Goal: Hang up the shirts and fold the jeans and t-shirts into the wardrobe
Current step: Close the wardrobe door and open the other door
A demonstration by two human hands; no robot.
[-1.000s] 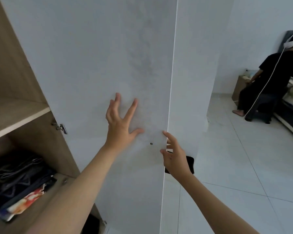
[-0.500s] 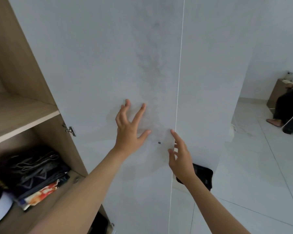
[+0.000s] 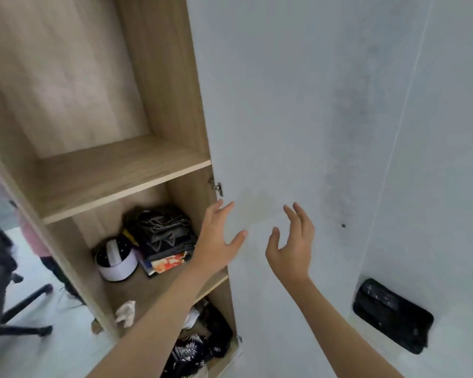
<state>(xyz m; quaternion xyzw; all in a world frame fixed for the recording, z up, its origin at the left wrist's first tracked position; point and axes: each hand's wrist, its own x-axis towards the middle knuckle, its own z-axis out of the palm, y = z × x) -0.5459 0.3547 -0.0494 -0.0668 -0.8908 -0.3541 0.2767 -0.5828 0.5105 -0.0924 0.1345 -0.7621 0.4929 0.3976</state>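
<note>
The wooden wardrobe (image 3: 120, 170) stands open on the left, its white door (image 3: 284, 105) swung out in front of me. My left hand (image 3: 219, 236) is spread with straight fingers by the door's hinge side, and it holds nothing. My right hand (image 3: 292, 244) hovers beside it with relaxed fingers, also holding nothing. A stack of folded dark clothes (image 3: 161, 236) lies on the middle shelf. More dark patterned clothing (image 3: 194, 347) is heaped on the shelf below.
A white and black round device (image 3: 116, 259) sits on the middle shelf beside the folded stack. A crumpled white cloth (image 3: 126, 312) lies near the shelf's front. A black pouch (image 3: 392, 315) lies at lower right. An office chair base (image 3: 19, 309) stands at left.
My view has swung left, showing the wardrobe's inside. Both hands have come away from the door edge and sit lower and further left on the door.
</note>
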